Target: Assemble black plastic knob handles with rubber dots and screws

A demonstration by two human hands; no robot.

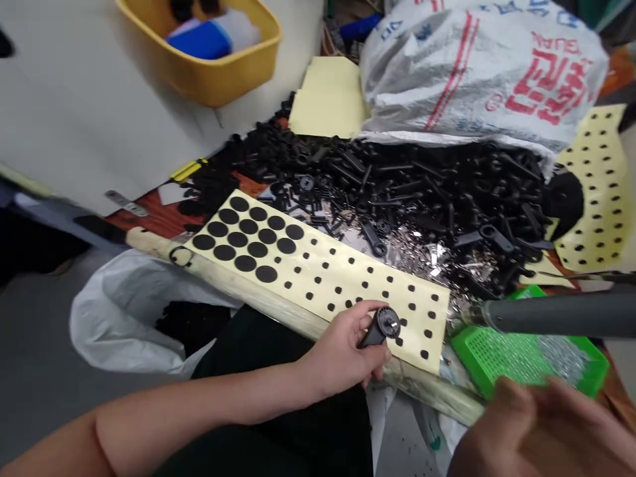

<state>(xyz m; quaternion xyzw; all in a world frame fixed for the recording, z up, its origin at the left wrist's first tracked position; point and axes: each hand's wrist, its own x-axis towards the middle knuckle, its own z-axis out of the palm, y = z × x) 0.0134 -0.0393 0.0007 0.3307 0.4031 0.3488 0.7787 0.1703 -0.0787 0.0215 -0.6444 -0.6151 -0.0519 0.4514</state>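
The left hand [348, 354] closes narrowly on a black plastic part [381, 326], whose stem runs down-left into the palm while its round head sits up-right, just over the lower edge of the yellow sheet [377, 291] of black dots. The blurred right hand [541, 430] lies farther from the part, past the sheet's right corner and in front of a green tray [477, 354]; whether it holds anything, I cannot tell. Beyond the sheet's upper edge spreads a heap of black parts [397, 179].
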